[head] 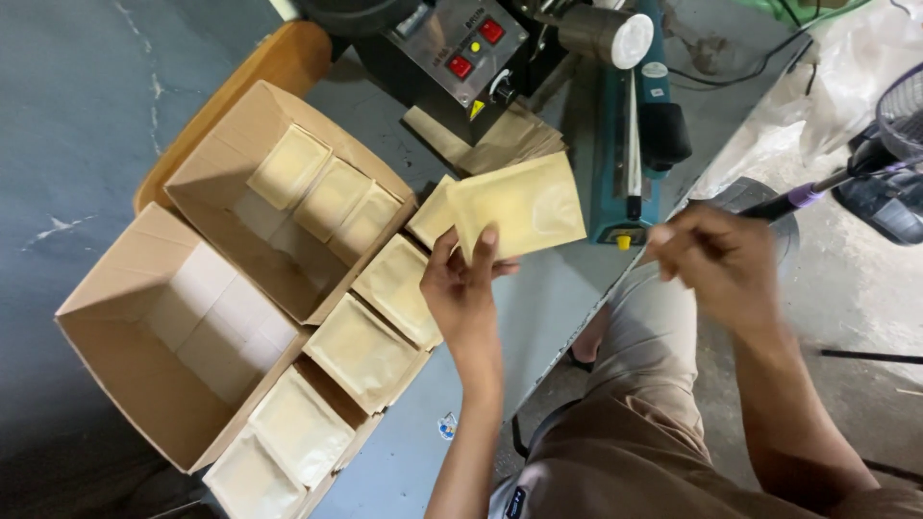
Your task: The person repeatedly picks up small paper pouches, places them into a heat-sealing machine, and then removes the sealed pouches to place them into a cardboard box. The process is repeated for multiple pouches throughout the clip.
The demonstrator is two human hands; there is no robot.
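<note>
My left hand holds a flat tan paper pouch upright by its lower left corner, just left of a teal impulse heat sealer on the grey table. A second pouch shows just behind the held one. My right hand hovers to the right, off the table's edge, blurred; its fingers look loosely curled with nothing visible in them.
Two open cardboard boxes stand at left, the near one with white packs, the far one with several tan pouches. More filled pouches lie in a row on the table. A black machine with red buttons sits behind. A fan stands at right.
</note>
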